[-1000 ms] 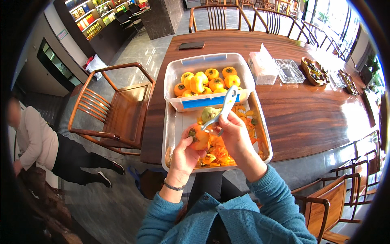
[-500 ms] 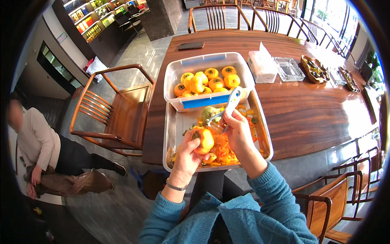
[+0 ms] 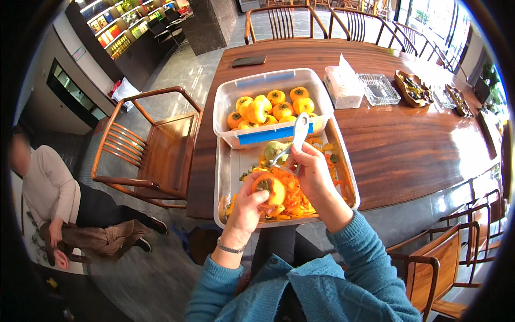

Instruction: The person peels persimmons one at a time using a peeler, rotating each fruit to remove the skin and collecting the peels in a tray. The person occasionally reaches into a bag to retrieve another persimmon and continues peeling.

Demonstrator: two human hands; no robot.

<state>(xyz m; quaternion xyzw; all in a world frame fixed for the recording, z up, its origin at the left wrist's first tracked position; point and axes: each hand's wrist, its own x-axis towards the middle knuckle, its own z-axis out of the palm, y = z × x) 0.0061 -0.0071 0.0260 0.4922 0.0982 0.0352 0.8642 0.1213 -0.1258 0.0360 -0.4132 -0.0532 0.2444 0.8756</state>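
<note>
My left hand [image 3: 245, 208] is closed around an orange persimmon [image 3: 272, 189], its leafy cap facing up by my thumb. Held in my right hand [image 3: 313, 170] is a peeler [image 3: 301, 132] with a pale handle pointing up and away; its metal head hangs just above the persimmon, apart from it. Both hands are over a metal tray [image 3: 220, 185], where orange peelings [image 3: 296, 199] lie heaped. A greenish round fruit or cap piece [image 3: 275, 151] sits among them. Across the tray's far part stands a clear plastic bin [image 3: 225, 132] with several persimmons [image 3: 282, 110].
On the wooden table [image 3: 397, 155] are a tissue box [image 3: 343, 90], a glass dish [image 3: 379, 89], a wooden snack tray [image 3: 413, 88] and a dark phone [image 3: 249, 61]. A wooden chair [image 3: 166, 142] stands at the left. Another person [image 3: 51, 180] sits farther left with a brown garment.
My left hand has turned the persimmon so its cap shows more. The peeler has tilted a little more upright. At the left, the other person's hands and brown garment have shifted.
</note>
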